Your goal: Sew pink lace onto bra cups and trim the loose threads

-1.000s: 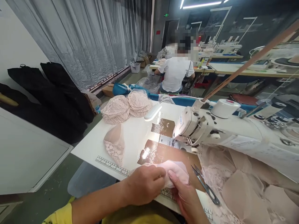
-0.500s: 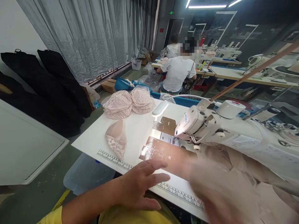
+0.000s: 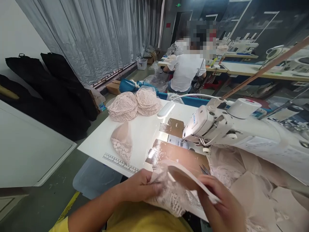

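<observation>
At the left of the tabletop (image 3: 143, 133) sit 2 stacks of lace pieces (image 3: 122, 107), side by side, and nearer the ruler markings lies 1 lone lace cup (image 3: 122, 143). Next comes the left hand (image 3: 143, 187), pinching the lacy edge of a beige cup piece (image 3: 172, 193) held over the near edge. The sewing machine (image 3: 198, 120) stands beyond it, with no cup under its needle. The right hand (image 3: 219, 196) grasps the piece's pale rim, hiding most of the scissors (image 3: 204, 170). Farthest right is a loose heap of cups (image 3: 256, 196).

Going by this, the held piece is only being handled, its sewing not under way, and the heap looks like work left; whether the stacks are finished, I cannot tell.

Half a second ago the left hand was empty and spread, the right a blur near the heap; now the 2 share this piece.
</observation>
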A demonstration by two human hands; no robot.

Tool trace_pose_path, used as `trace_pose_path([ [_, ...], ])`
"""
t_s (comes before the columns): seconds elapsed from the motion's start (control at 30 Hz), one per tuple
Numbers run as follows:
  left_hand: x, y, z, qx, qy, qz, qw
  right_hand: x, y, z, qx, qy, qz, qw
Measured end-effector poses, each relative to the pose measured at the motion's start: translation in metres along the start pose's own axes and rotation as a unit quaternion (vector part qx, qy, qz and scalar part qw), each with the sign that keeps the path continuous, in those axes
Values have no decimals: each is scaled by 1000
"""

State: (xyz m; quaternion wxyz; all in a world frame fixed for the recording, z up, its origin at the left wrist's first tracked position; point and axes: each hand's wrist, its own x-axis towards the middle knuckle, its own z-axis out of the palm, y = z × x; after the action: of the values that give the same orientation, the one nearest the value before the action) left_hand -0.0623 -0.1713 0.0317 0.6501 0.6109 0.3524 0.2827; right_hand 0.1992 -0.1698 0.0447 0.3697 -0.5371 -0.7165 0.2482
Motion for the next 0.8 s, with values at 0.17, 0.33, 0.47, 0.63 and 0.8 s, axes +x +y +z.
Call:
trace_pose_path([
  [0.17, 5, 19, 5, -125, -134, 37, 982, 14, -18, 32, 321, -320, 147, 879],
  [0.33, 31, 19, -3, 69, -30, 54, 996, 8, -25, 43, 506, -375, 237, 740],
  [0.47, 38, 10, -7, -92, -119, -74, 986, 9, -13, 35, 492, -306, 243, 778],
  [0.63, 33, 13, -12, -89, -80, -29, 992, 6, 1, 29, 433, -94, 310, 841],
  [0.8, 34, 23, -16, 170, 87, 125, 974, 6, 5, 31, 322, -67, 224, 917],
])
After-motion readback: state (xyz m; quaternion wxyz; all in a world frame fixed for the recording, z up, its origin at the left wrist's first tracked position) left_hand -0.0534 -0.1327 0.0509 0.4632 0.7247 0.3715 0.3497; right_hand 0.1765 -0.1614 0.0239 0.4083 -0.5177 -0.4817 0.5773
